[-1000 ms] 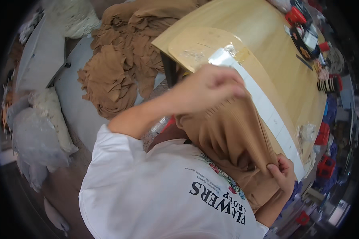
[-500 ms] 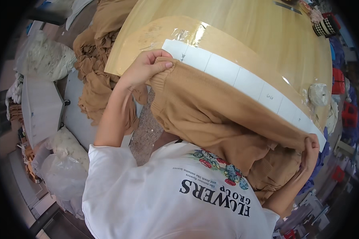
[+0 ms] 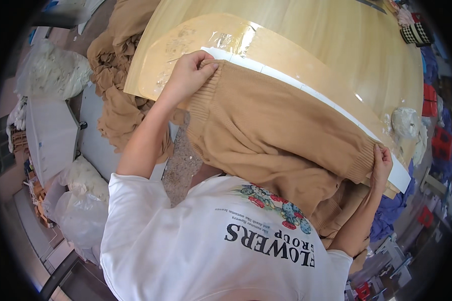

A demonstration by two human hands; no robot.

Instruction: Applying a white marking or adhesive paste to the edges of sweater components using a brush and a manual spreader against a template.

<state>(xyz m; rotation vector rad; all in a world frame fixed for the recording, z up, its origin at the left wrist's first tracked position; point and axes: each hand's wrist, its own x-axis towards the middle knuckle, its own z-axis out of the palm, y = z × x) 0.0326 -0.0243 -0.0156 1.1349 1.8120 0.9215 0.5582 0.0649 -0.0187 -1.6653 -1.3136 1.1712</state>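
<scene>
A tan knit sweater [image 3: 281, 115] is stretched along the table's near edge, its lower folds hanging over my lap. My left hand [image 3: 188, 75] pinches the upper corner of its wide ribbed band between thumb and fingers. At the other end, my right hand [image 3: 380, 164] grips the corner of a narrower ribbed band. The knit's top edge lies along a white marked paper strip [image 3: 401, 179] taped to the table, covering most of it.
The wooden table [image 3: 331, 35] curves away in front, with tan card and clear tape along its edge. Heaped tan knits [image 3: 118, 113] lie at the left, near plastic bags [image 3: 55, 70]. A clear-wrapped roll [image 3: 406, 123] and red crates [image 3: 441, 143] are at the right.
The sweater has moved up over the paper strip and lies flatter. My right hand has risen and shifted slightly left, showing the ribbed band there; my left hand keeps its hold.
</scene>
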